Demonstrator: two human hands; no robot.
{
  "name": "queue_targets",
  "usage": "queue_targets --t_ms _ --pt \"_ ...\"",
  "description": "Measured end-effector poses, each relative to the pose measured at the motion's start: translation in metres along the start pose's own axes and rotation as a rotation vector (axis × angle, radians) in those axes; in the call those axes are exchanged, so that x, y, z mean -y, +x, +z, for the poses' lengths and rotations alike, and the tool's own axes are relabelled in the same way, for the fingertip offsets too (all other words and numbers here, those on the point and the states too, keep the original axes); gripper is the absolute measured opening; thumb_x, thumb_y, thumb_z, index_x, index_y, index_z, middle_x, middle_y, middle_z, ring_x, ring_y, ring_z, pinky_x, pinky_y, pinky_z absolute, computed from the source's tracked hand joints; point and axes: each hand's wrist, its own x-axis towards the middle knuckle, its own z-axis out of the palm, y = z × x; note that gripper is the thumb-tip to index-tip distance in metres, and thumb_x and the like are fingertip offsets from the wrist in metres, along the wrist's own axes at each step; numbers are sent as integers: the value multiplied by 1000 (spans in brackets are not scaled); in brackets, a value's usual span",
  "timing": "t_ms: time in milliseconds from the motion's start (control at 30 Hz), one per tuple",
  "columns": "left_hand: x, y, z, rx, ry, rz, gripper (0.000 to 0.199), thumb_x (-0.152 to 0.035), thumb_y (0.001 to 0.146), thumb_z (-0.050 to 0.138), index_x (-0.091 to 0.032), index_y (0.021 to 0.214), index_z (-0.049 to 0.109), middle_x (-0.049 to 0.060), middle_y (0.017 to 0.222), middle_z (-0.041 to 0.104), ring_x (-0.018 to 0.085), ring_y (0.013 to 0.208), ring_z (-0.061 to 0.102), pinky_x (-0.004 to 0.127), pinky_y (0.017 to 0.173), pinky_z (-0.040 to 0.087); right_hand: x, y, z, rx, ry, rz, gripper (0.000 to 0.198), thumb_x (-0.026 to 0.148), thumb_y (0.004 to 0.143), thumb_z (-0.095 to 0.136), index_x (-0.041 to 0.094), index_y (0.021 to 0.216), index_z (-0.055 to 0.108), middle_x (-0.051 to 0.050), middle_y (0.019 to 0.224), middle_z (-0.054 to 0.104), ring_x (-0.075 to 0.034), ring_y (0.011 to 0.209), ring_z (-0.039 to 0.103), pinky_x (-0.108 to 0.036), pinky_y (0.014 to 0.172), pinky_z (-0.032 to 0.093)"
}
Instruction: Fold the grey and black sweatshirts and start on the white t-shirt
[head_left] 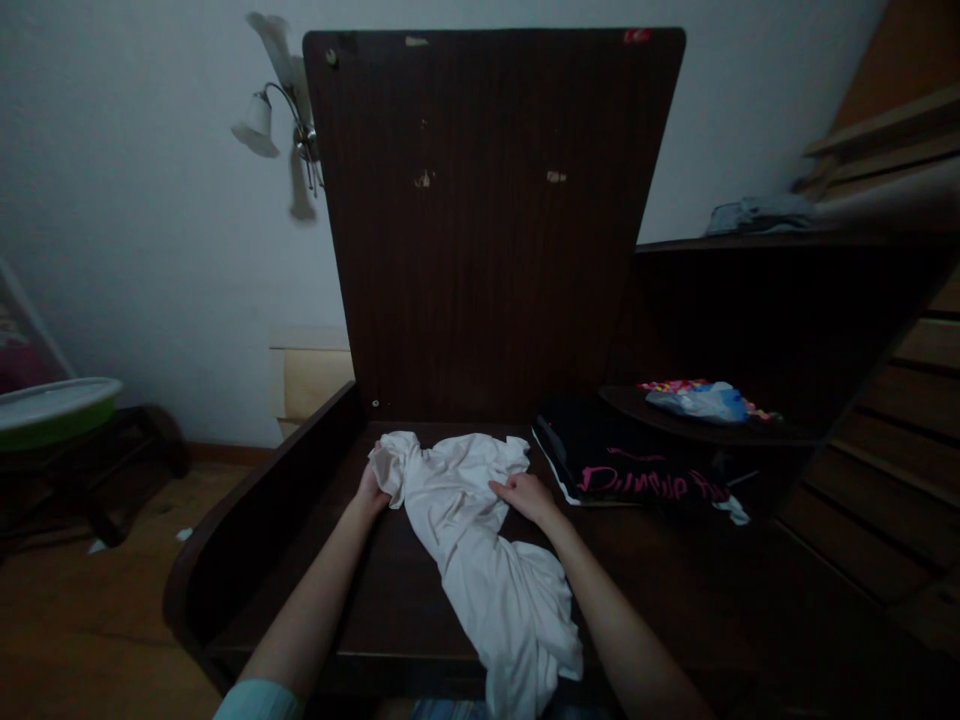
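Note:
A crumpled white garment (465, 540), which looks like a shirt, lies over the dark wooden desktop (397, 600) and hangs past its front edge. At its far left corner my left hand (370, 492) is closed on the cloth, the fingers partly hidden behind a fold. My right hand (525, 494) pinches the garment's right side with thumb and fingers. Between the hands the fabric is bunched and wrinkled, its far edge lying near the upright board.
A tall dark panel (487, 220) stands behind the desktop. To the right lie a black folded cloth with pink lettering (645, 480) and a plastic bag (697, 402) on a small shelf. A raised side rail (255, 520) borders the left. A green basin (60, 415) rests on a stool.

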Motion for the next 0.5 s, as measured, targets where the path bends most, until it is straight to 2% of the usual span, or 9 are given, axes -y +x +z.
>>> queue_targets --t_ms 133,200,333,400,500 --pt "12 1 5 48 198 -50 38 -52 69 54 -14 73 60 9 74 66 24 78 62 34 72 48 4 -6 -1 103 -51 -35 31 48 60 63 19 50 56 -4 62 62 -18 62 57 -24 50 31" --pt "22 2 6 77 335 26 35 -46 63 63 -13 76 62 8 77 67 24 82 61 34 75 46 4 -8 1 117 -77 -86 25 43 58 65 20 55 57 -3 64 63 -19 64 57 -24 50 30" --pt "41 7 11 97 593 233 30 -36 57 69 -13 74 63 9 84 68 25 89 59 33 82 43 5 -12 6 114 -100 -160 11 28 65 58 19 59 55 -2 66 61 -17 66 56 -23 52 28" --pt "43 8 14 45 623 275 27 -34 59 67 -13 76 64 9 89 68 25 92 59 32 85 41 6 -12 7 113 -41 -172 9 19 63 55 19 55 52 -1 62 58 -15 65 54 -22 52 27" --pt "35 10 12 -88 622 263 24 -34 66 61 -14 79 63 9 91 67 24 96 57 30 85 41 6 -8 7 102 266 -126 15 13 60 54 18 49 45 3 50 49 -12 56 49 -21 51 29"
